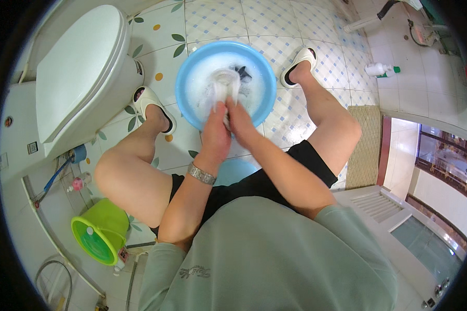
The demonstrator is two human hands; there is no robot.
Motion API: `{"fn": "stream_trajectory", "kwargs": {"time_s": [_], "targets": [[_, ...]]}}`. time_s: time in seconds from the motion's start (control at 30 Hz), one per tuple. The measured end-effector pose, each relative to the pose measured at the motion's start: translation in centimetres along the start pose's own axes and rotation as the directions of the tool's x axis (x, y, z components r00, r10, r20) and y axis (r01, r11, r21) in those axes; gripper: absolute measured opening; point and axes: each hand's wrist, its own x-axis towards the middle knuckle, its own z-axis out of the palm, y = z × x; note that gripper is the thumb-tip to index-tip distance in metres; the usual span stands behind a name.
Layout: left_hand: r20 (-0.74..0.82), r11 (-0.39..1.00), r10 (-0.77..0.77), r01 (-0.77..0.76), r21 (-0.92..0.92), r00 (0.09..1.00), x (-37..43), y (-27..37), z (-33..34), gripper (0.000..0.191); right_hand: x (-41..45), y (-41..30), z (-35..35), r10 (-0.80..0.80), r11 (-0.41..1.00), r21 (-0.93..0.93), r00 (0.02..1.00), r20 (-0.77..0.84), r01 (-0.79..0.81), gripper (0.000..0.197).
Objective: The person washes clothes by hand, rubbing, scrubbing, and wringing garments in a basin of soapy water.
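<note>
Between my feet a round blue plastic basin holds water thick with white suds. Both my hands are over its near rim, close together, gripping one white wet cloth item that is blurred and droops into the foam. My left hand, with a metal-band watch on the wrist, is on the left side of the cloth. My right hand presses against it from the right. Beyond the cloth, a dark piece of fabric pokes up through the suds. My fingertips are partly hidden.
A white toilet stands at left. Below it are a blue-handled brush, a pink bottle and a lime-green bucket. White bottles are by the right wall. A mat lies near the doorway beside a white door.
</note>
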Motion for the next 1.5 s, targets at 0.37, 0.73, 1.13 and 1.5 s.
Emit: {"fn": "stream_trajectory", "kwargs": {"time_s": [0.37, 0.73, 1.13, 1.5], "targets": [[-0.075, 0.996, -0.089, 0.090, 0.008, 0.993, 1.2, 0.6, -1.9, 0.037, -0.2, 4.3, 0.6, -0.278, 0.905, -0.320, 0.959, 0.052, 0.280, 0.062], [0.040, 0.972, -0.191, 0.194, -0.133, 0.981, 1.2, -0.1, -0.4, 0.060, 0.9, 2.4, -2.0, -0.141, 0.959, -0.227, 0.980, 0.140, 0.171, 0.054], [-0.085, 0.922, 0.195, -0.153, 0.357, 0.977, 0.2, -2.7, -1.2, 0.048, 0.1, -0.4, -4.3, -0.089, 0.986, -0.157, 0.983, -0.160, 0.064, 0.033], [-0.232, 0.928, 0.183, -0.090, 0.361, 0.955, 1.9, -8.1, -4.6, 0.052, -4.2, -14.5, 0.0, -0.317, 0.945, 0.080, 0.948, -0.001, 0.316, 0.039]]}}
